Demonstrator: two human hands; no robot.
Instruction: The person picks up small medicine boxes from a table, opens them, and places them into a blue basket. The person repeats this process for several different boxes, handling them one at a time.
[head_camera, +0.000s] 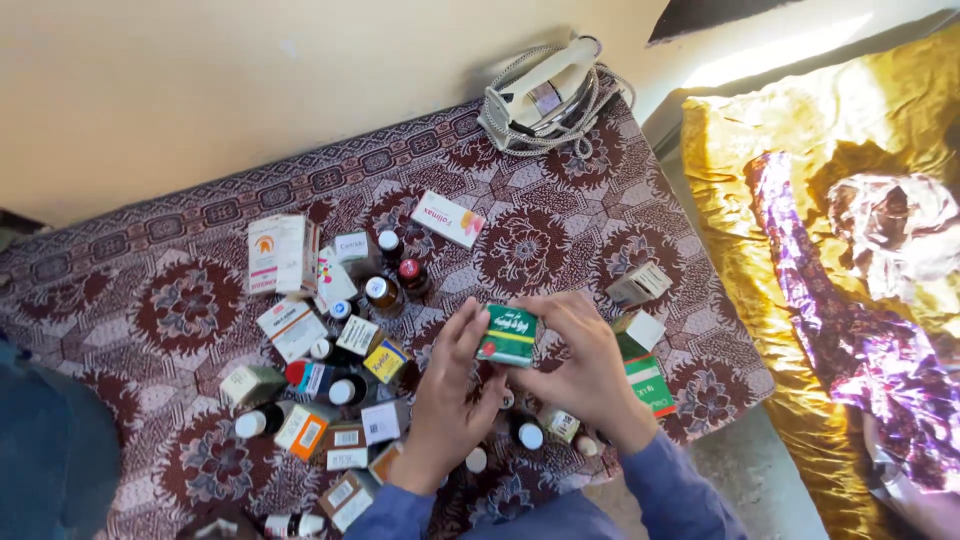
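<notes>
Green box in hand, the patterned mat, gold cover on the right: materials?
Green box: printed cardboard by the look, crisp folded edges, slight sheen. Patterned mat: seemingly woven fabric, matte, repeating maroon floral motif. Gold cover: likely satin or velvet-like cloth, shiny highlights on its creases.

Boxes everywhere on the patterned mattress (560, 240)

Small green box (508, 335) sits between both hands; a white-and-pink carton (448, 218) lies farther up, and a bigger white-orange box (278, 254) lies left.
</notes>
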